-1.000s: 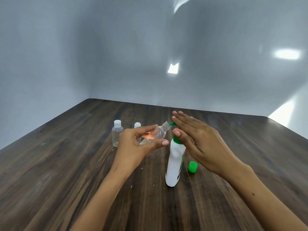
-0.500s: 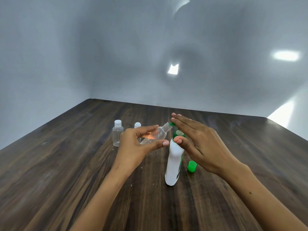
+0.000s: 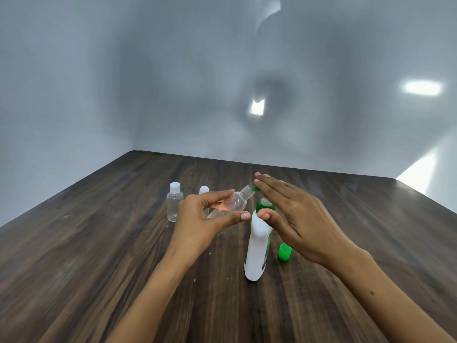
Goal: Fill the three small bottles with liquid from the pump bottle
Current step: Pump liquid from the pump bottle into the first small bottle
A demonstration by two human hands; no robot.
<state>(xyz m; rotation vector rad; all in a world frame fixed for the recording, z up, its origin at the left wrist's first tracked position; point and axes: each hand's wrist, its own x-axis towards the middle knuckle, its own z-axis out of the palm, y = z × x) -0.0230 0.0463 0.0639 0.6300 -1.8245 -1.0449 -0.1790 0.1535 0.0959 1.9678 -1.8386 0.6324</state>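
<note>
A white pump bottle (image 3: 257, 246) with a green pump head stands upright at the table's middle. My right hand (image 3: 294, 216) lies flat on top of the pump head, fingers stretched out and thumb beside the neck. My left hand (image 3: 202, 219) holds a small clear uncapped bottle (image 3: 232, 204) tilted, its open neck touching the green spout (image 3: 253, 188). Two more small clear bottles with white caps stand behind: one (image 3: 174, 205) at the left, the other (image 3: 204, 190) mostly hidden by my left hand.
A small green cap (image 3: 284, 252) lies on the dark wooden table (image 3: 99, 256) just right of the pump bottle. Grey walls close off the table's far and left sides.
The pump head has risen a little under my right hand, showing more of the green collar. My left hand keeps the small bottle at the spout.
</note>
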